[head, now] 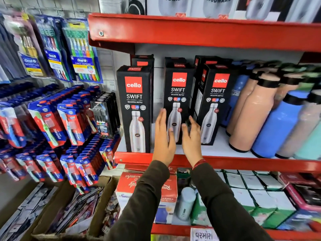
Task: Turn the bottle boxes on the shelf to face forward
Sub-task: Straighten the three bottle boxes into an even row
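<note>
Three black bottle boxes with red logos stand upright on the white shelf, printed fronts toward me: left box, middle box, right box. More black boxes stand behind them. My left hand is flat and open at the middle box's left edge. My right hand is open at its lower right corner, between the middle and right boxes. Neither hand grips the box; whether they touch it I cannot tell.
Peach and blue bottles lean on the shelf's right. Red shelf edges run above and below. Toothbrush packs hang on the left wall. Cartons and white boxes fill the lower shelf.
</note>
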`<move>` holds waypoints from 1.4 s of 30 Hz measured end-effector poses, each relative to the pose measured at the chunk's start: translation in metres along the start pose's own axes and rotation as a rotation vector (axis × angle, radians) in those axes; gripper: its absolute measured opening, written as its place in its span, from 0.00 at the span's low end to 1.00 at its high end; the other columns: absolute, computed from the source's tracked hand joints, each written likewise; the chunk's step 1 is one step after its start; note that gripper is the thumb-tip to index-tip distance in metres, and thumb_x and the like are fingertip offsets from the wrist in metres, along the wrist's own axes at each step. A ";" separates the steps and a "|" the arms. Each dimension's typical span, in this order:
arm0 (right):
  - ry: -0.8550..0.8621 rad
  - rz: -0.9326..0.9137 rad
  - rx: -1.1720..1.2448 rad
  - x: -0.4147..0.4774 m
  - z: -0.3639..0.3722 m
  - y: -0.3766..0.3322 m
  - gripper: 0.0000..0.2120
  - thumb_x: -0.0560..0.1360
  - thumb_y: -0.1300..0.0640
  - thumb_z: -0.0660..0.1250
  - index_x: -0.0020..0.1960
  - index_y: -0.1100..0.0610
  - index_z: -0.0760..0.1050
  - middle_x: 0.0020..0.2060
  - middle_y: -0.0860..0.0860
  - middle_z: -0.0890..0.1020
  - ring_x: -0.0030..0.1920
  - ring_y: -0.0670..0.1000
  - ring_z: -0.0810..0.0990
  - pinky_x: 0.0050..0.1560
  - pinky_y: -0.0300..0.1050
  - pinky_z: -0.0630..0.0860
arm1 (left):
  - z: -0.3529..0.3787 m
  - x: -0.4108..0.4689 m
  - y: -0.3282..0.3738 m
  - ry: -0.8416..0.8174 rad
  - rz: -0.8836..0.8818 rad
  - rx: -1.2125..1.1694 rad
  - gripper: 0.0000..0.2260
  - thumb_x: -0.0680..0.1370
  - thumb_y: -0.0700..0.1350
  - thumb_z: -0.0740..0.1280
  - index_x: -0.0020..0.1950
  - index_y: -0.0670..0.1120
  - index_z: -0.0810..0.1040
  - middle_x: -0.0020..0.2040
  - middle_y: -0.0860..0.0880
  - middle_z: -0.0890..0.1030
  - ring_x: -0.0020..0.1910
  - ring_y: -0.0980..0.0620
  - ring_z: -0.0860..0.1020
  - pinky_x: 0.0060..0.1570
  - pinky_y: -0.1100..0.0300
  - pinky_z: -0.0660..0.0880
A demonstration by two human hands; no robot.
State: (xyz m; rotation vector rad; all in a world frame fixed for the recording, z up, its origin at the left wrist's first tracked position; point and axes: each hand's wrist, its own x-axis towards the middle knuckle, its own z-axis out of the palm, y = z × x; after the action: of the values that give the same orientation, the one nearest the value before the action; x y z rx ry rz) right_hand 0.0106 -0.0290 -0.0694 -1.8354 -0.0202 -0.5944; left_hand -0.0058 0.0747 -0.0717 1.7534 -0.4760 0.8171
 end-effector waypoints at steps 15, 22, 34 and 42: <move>-0.064 0.086 -0.024 0.020 -0.003 0.011 0.21 0.83 0.53 0.58 0.72 0.60 0.68 0.67 0.57 0.76 0.69 0.55 0.74 0.68 0.42 0.66 | 0.016 0.019 -0.019 0.135 -0.571 -0.037 0.18 0.84 0.44 0.60 0.74 0.44 0.72 0.69 0.43 0.78 0.69 0.46 0.76 0.62 0.68 0.66; -0.045 0.065 0.020 0.000 -0.014 0.011 0.20 0.82 0.53 0.61 0.71 0.60 0.71 0.66 0.53 0.77 0.63 0.45 0.74 0.61 0.29 0.66 | 0.013 -0.001 -0.011 0.199 -0.545 -0.039 0.17 0.84 0.46 0.61 0.73 0.46 0.74 0.66 0.47 0.81 0.64 0.53 0.78 0.62 0.65 0.69; -0.017 0.007 0.007 -0.037 -0.028 0.004 0.18 0.81 0.52 0.62 0.68 0.57 0.74 0.52 0.40 0.76 0.47 0.22 0.74 0.48 0.15 0.65 | -0.003 -0.033 -0.001 0.180 -0.506 -0.068 0.18 0.83 0.48 0.62 0.72 0.46 0.74 0.58 0.60 0.78 0.49 0.84 0.72 0.51 0.84 0.67; -0.020 0.010 0.008 -0.039 -0.033 -0.001 0.17 0.81 0.50 0.62 0.66 0.55 0.76 0.51 0.44 0.79 0.49 0.37 0.77 0.45 0.16 0.66 | -0.004 -0.032 0.010 0.195 -0.482 -0.075 0.18 0.84 0.46 0.62 0.74 0.46 0.71 0.65 0.55 0.78 0.64 0.63 0.76 0.56 0.82 0.67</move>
State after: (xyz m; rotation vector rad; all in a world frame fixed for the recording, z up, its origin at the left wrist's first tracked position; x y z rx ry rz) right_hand -0.0361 -0.0472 -0.0768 -1.8330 -0.0265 -0.5676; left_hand -0.0355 0.0729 -0.0881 1.6063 0.0497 0.6049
